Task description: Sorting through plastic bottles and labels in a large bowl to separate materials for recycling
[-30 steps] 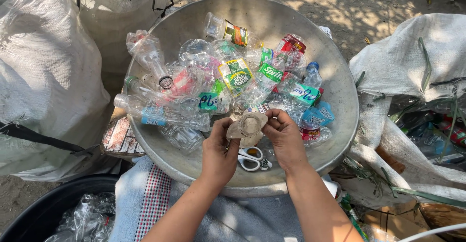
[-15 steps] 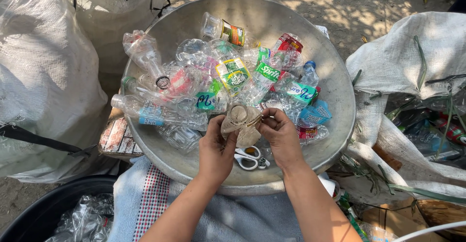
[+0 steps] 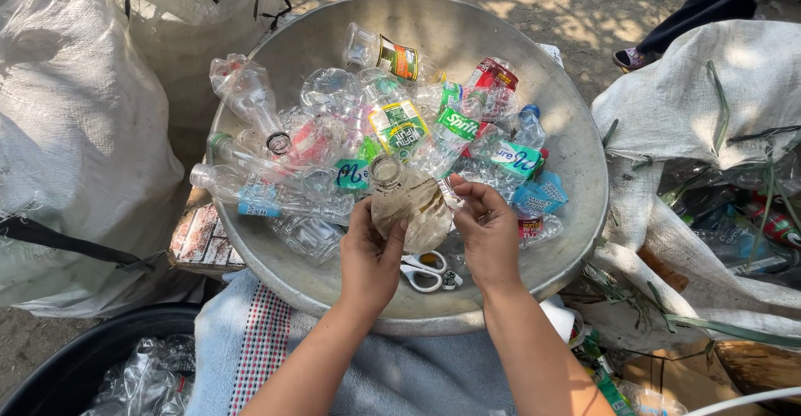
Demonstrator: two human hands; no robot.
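Observation:
A wide metal basin point(image 3: 576, 216) holds several crushed clear plastic bottles point(image 3: 400, 132) with coloured labels. Both my hands are over its near side. My left hand point(image 3: 369, 253) grips a dirty, brownish clear plastic bottle point(image 3: 409, 203) from the left, its open neck pointing away from me. My right hand point(image 3: 488, 232) pinches the bottle's right side, fingers closed on a thin bit of its wrapping. White-handled scissors point(image 3: 425, 270) lie in the basin just below my hands.
Big white woven sacks stand at the left point(image 3: 75, 149) and right point(image 3: 717, 90). A black tub point(image 3: 75, 366) with clear plastic sits at bottom left. A cloth point(image 3: 250, 341) covers my lap. Another person's foot point(image 3: 638, 55) shows at top right.
The bottle has been turned and lifted slightly; its open neck now points away from me. Both hands stayed on it and the view moved closer.

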